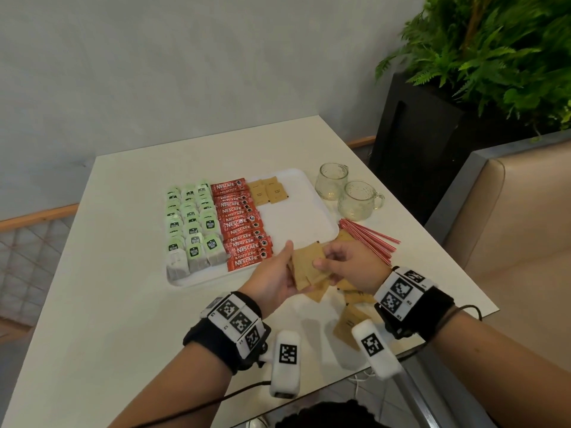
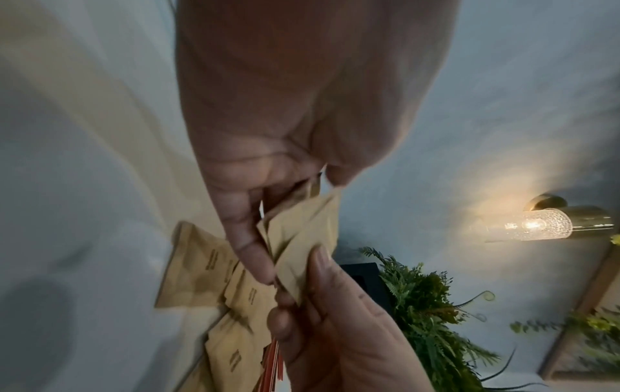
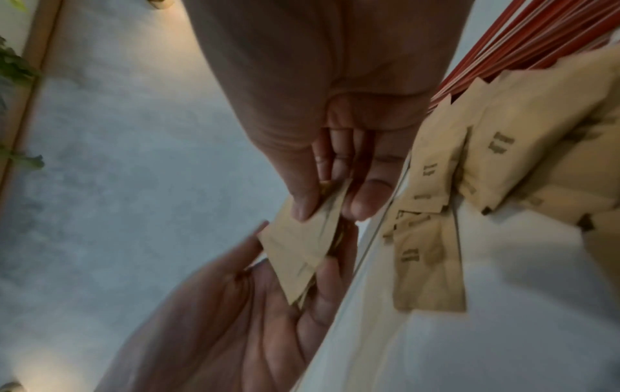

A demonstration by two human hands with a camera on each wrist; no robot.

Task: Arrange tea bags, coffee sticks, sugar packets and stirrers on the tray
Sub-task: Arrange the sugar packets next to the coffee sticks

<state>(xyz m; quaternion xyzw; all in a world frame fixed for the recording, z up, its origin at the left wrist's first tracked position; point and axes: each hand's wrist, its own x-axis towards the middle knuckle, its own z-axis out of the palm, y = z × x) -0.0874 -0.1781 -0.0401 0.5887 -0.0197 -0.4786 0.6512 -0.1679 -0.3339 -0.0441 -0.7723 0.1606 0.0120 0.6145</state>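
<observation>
A small stack of brown sugar packets point(image 1: 309, 268) is held in the air just above the near right corner of the white tray point(image 1: 298, 217). The left hand point(image 1: 273, 278) supports the stack from below, with the palm turned up and the fingers curled round its lower edge. The right hand point(image 1: 346, 262) pinches the upper packets between thumb and fingertips. Both wrist views show the same two-handed grip on the packets point(image 2: 302, 238) point(image 3: 302, 246).

On the tray, the contents are laid in columns:
- Green-tagged tea bags point(image 1: 193, 227) fill the left part in three overlapping rows.
- Red coffee sticks point(image 1: 242, 225) lie in one overlapping column just beside the tea bags.
- Three further sugar packets point(image 1: 268, 190) lie at the far end, right of the coffee sticks. The tray surface nearer than these is bare.

More loose sugar packets point(image 1: 350, 307) lie scattered on the desk point(image 1: 108, 304), below and to the right of the hands. A bundle of red stirrers point(image 1: 367, 239) lies on the desk just right of the tray. Two glass mugs point(image 1: 346, 193) stand beyond the stirrers, near the tray's far right corner.

A black planter with a fern point(image 1: 482, 50) stands behind the desk, and a padded bench seat point(image 1: 519, 217) runs along its right side.
</observation>
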